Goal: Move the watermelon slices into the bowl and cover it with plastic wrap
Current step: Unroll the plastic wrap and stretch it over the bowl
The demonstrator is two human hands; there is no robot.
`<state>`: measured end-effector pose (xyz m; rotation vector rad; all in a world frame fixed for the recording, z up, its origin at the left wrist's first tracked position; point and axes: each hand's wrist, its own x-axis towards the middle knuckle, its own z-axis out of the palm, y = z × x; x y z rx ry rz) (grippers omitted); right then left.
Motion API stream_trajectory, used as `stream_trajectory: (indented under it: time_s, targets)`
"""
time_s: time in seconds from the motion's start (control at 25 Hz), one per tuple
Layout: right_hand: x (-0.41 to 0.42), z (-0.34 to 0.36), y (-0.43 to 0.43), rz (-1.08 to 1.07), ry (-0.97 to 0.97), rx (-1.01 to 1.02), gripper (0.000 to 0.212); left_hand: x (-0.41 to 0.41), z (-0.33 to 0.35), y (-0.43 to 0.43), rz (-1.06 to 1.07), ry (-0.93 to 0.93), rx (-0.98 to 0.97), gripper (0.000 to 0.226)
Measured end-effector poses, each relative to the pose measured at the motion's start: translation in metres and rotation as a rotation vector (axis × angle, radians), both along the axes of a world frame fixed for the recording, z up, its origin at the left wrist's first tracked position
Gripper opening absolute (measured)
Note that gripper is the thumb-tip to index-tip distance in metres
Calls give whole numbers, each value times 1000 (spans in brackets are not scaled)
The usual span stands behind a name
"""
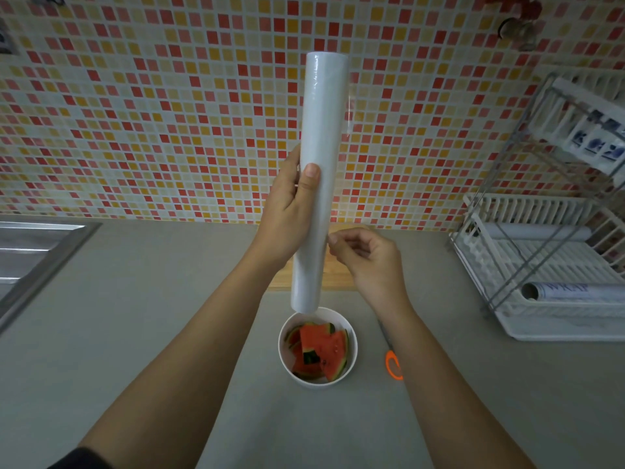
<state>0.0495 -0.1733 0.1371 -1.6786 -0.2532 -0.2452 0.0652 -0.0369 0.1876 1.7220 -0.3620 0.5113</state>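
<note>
Item: roll of plastic wrap (324, 130), white, held upright above the worktop (169, 282), its lower end hanging over the far rim of the bowl (318, 383). Your left hand (287, 208) grips the roll at mid-length, fingers curled behind it and the thumb laid across its front. Your right hand (368, 258) sits just beside the roll's right edge, lower down, fingers curled narrow with thumb and forefinger tips brought together at that edge; whether they have film between them cannot be told. A thin clear edge of film stands slightly off the roll's upper right side. Bowl: white, round, on the worktop between your forearms, holding the watermelon slices (319, 350), red flesh up, green rinds showing. Also present: orange-handled scissors (392, 365), partly hidden by your right forearm; a wooden cutting board (338, 279) behind the roll; a steel sink (33, 252) at left; a white dish rack (541, 330) at right, with another roll (575, 291) lying in it.
</note>
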Motion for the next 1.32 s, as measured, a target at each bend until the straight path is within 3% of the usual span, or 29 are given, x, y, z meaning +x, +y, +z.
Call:
stream_trajectory:
  time_s: [0.24,0.56,0.68,0.84,1.04,1.16,1.32]
  targets:
    - [0,12,-2,44,169,124,5,0,4,8,-8,13,-47,27]
    - [-4,16,6,-25,190,184,5,-3,4,5,-27,-6,-50,30]
    - [-5,18,4,8,243,262,16,-5,4,4,-27,-1,-64,27]
    - [-8,17,4,17,196,205,2,-7,6,0,-38,-15,-65,28]
    - [-5,15,0,-31,174,109,9,-10,5,-4,-41,-20,-39,29]
    - [-9,11,3,-43,215,177,4,-12,6,-9,-32,-45,-39,23]
    - [-14,9,-1,-16,177,172,16,-13,7,-11,-35,-38,-46,24]
